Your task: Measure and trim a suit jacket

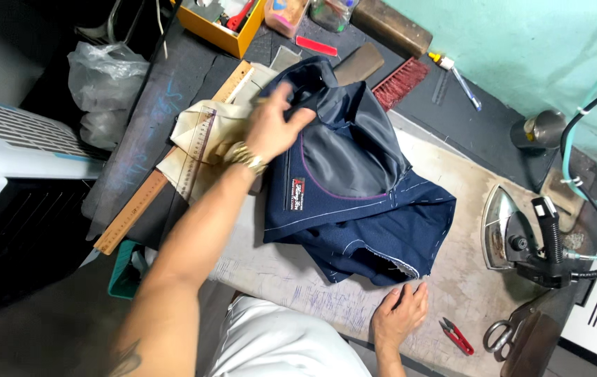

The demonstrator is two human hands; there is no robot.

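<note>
Nearest, the left hand [274, 126] reaches in from seven o'clock and pinches the navy jacket [354, 181] at its ten o'clock corner, beside the wooden ruler [165, 174]. Folded lining-up mid-table, the jacket runs its long axis from eleven toward five o'clock, hem near the table's front edge [354, 335]. At five o'clock the right hand [399, 318] lies flat, fingers loose, with bare padding between it, the red snips [457, 336] and the iron [515, 230].

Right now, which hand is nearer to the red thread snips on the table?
The right hand. It rests flat on the table edge just left of the red snips, not touching them. The left hand is far up the table, on the navy jacket.
</note>
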